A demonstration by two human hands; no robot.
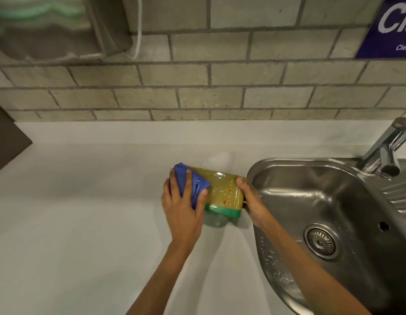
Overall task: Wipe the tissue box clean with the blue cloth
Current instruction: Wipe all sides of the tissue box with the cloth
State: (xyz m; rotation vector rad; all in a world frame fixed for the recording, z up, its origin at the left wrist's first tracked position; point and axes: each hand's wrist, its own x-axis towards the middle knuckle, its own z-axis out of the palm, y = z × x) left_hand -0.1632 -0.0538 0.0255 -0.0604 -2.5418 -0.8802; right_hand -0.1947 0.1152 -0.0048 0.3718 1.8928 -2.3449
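Up at the far left, a metal wall dispenser (45, 26) is blurred and cut off by the frame edge, and a dark panel (6, 142) pokes in beside the white counter (72, 223). Further right, the left hand (182, 208) lies flat with fingers spread over the blue cloth (194, 181), pressing it onto the left end of the tissue box (224, 192); the palm hides the cloth's near part. The box, a yellow glossy pack with a green band along its near edge, rests on the counter just left of the sink (333, 201), its print too small to read. The right hand (252, 201) grips the box's right end, thumb on top, its fingers hidden behind the pack. At the far right, the tap (386, 148) and a purple sign (388, 28) are both cropped, the sign's wording only partly legible.
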